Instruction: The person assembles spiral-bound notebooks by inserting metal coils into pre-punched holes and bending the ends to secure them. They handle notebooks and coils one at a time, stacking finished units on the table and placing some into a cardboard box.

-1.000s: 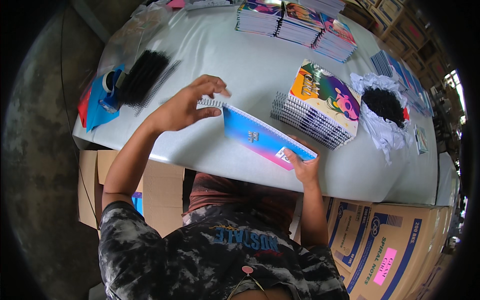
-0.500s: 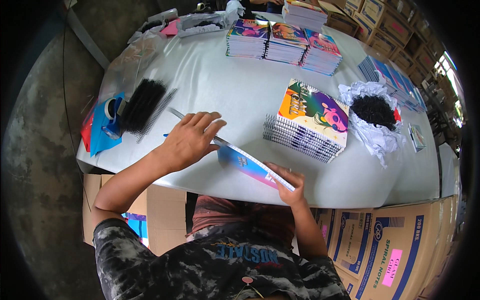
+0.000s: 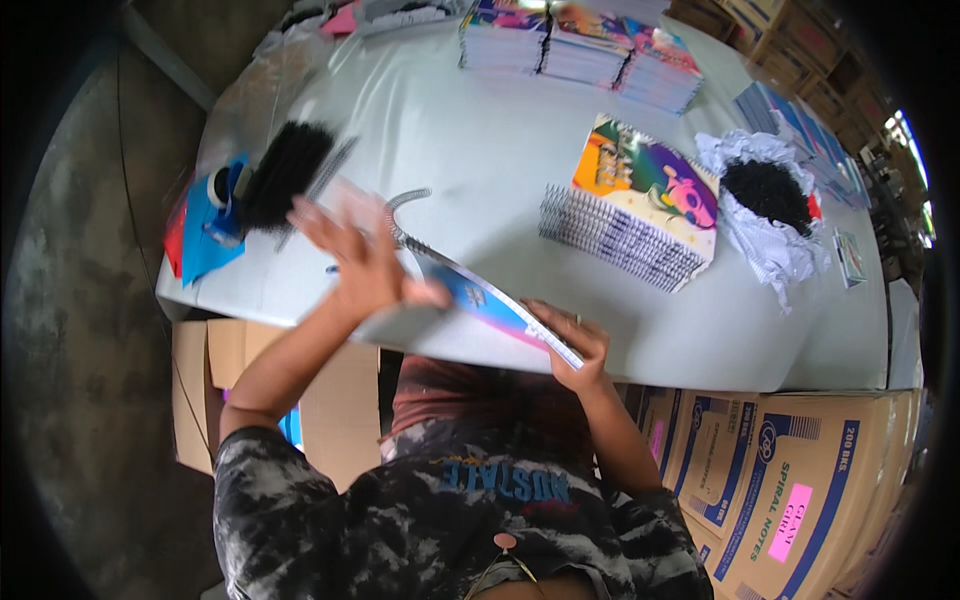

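Note:
I hold a blue and pink notebook (image 3: 490, 305) tilted on edge over the near side of the grey table (image 3: 470, 130). My right hand (image 3: 570, 345) grips its lower corner. My left hand (image 3: 355, 255) is blurred, fingers spread, with the palm against the notebook's upper end, where a metal spiral coil (image 3: 405, 215) curls out of the binding edge. A pile of black spiral coils (image 3: 285, 175) lies just left of my left hand.
A stack of spiral-bound notebooks with a colourful cover (image 3: 635, 205) sits mid-table. White paper holding black coils (image 3: 765, 200) lies to its right. More notebook stacks (image 3: 575, 45) line the far edge. Blue items (image 3: 205, 225) sit at the left edge. Cardboard boxes (image 3: 770, 470) stand below.
The notebook has tipped further up on edge. My left hand has lifted and spread its fingers at the upper end, and the coil now sticks out there. My right hand keeps its grip.

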Motion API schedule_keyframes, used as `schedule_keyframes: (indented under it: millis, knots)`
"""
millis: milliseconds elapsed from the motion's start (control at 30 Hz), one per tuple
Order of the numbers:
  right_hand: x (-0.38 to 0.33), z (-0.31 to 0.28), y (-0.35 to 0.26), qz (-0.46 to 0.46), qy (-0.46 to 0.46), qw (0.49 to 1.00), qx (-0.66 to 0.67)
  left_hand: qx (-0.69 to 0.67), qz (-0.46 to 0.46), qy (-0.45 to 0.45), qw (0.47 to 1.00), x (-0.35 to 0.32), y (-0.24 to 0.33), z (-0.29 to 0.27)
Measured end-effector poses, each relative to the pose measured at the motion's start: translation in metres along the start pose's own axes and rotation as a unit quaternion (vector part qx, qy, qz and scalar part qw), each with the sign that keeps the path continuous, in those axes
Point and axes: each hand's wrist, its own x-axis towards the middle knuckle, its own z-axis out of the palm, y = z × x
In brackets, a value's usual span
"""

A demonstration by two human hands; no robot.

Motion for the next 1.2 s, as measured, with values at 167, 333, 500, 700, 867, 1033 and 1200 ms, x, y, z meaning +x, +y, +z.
schedule_keyframes:
  millis: [167,333,500,700,867,1033,1200]
  knots:
    - [0.004,0.016,-0.003,-0.039,0.012,0.999,0.001,-0.166,-0.065,-0.198,0.964,-0.124,0.057,0.018]
    - [0.012,0.011,-0.012,-0.066,-0.035,0.997,0.029,-0.103,-0.083,0.014,0.991,-0.052,0.019,0.020]
    - [0.015,0.014,-0.006,-0.088,-0.015,0.996,0.000,-0.170,0.045,-0.275,0.945,-0.097,0.060,-0.017]
    - [0.015,0.022,-0.014,-0.080,-0.050,0.995,0.039,-0.147,-0.112,-0.009,0.983,-0.049,0.027,0.010]
    - [0.012,0.019,-0.004,-0.082,-0.029,0.996,0.014,-0.140,0.069,0.052,0.986,-0.044,0.036,-0.004]
    - [0.010,0.029,-0.012,-0.053,-0.057,0.996,0.053,-0.191,-0.073,-0.004,0.979,-0.066,0.047,0.010]
    - [0.008,0.031,-0.010,-0.050,-0.061,0.996,0.053,-0.137,-0.006,0.029,0.990,-0.032,0.039,-0.009]
